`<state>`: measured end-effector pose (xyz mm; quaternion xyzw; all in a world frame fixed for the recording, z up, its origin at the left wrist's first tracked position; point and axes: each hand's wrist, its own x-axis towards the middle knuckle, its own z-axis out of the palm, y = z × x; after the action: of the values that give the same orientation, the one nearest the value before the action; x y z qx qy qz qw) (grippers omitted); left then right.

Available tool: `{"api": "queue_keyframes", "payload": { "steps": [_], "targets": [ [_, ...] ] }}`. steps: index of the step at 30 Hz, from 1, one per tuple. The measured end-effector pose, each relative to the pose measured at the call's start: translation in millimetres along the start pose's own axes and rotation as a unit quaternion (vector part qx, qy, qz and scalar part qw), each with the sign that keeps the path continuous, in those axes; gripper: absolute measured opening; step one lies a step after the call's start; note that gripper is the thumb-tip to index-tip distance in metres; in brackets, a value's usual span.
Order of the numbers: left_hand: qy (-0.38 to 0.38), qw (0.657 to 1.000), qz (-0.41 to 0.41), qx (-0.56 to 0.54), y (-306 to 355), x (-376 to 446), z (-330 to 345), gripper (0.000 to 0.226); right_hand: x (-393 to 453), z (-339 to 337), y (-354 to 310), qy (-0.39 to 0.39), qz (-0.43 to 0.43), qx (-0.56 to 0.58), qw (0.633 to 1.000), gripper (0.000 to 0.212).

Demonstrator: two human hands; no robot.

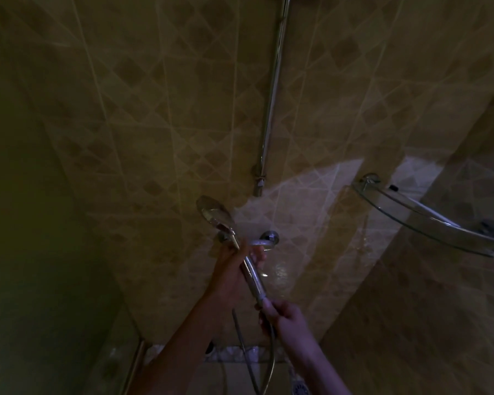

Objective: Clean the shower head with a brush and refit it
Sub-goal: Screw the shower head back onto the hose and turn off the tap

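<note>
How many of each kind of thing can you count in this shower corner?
Shower heads: 1
Hoses: 1
Wall pipes: 1
Glass shelves: 1
Hands: 2, left hand and right hand
Total: 6

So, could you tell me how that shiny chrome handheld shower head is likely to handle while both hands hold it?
The chrome handheld shower head looks rigid, its handle staying straight between the left hand and right hand. Its glossy surface is probably slippery. The metal hose loops below, so it likely flexes and tugs.
</note>
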<state>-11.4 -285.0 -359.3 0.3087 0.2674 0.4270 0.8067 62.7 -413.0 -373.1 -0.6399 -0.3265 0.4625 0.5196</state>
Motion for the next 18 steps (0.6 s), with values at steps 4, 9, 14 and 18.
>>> {"api": "queue_keyframes", "payload": {
  "steps": [4, 9, 14, 18],
  "targets": [
    [0.008, 0.998, 0.027, 0.049, -0.7, -3.6, -3.7, 0.016, -2.3, -1.0, 3.2, 0.003, 0.007, 0.01, 1.0, 0.026],
    [0.003, 0.994, 0.035, 0.105, 3.1, -4.7, -7.1, 0.016, -4.8, -1.3, 7.9, 0.008, 0.027, 0.013, 1.0, 0.031],
    [-0.007, 0.995, 0.044, 0.091, 9.5, -8.9, -3.0, 0.024, -5.1, 1.0, 6.0, 0.0, 0.022, 0.003, 1.0, 0.029],
    [-0.021, 0.997, 0.04, 0.066, 9.1, -12.8, 0.5, 0.022, -6.1, 4.3, 4.7, -0.011, 0.008, -0.019, 1.0, 0.029]
  ]
}}
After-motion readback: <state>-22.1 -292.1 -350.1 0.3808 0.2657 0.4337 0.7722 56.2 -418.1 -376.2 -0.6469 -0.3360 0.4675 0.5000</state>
